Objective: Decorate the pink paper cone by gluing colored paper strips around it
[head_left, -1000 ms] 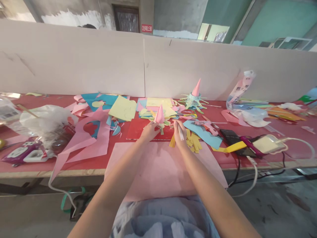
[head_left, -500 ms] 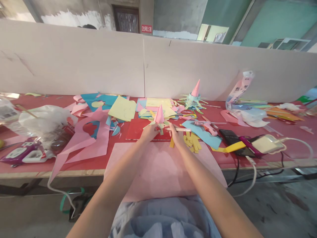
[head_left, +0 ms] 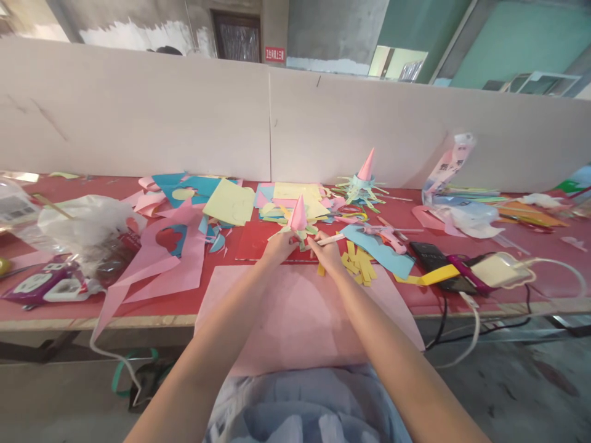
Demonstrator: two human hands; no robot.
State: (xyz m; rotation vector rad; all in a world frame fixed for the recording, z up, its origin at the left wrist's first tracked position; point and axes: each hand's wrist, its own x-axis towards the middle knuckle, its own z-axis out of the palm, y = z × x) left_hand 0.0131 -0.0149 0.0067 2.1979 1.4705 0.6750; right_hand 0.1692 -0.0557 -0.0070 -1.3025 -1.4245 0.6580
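On the red table (head_left: 69, 307), the left hand (head_left: 278, 246) pinches the base of a pink paper cone (head_left: 298, 216) that stands just above its fingertips. Touching the cone's right side, the right hand (head_left: 327, 252) is closed around what looks like a white stick (head_left: 333, 239), beside yellow strips (head_left: 357, 263).

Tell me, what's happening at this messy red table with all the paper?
A person is working on a paper craft with bare hands. The left hand steadies a small pink paper cone with pale green strips at its base, while the right hand holds a thin white stick against that base. A large pink sheet lies in front of them. A second, similar cone figure stands farther back among coloured paper scraps on the red table.
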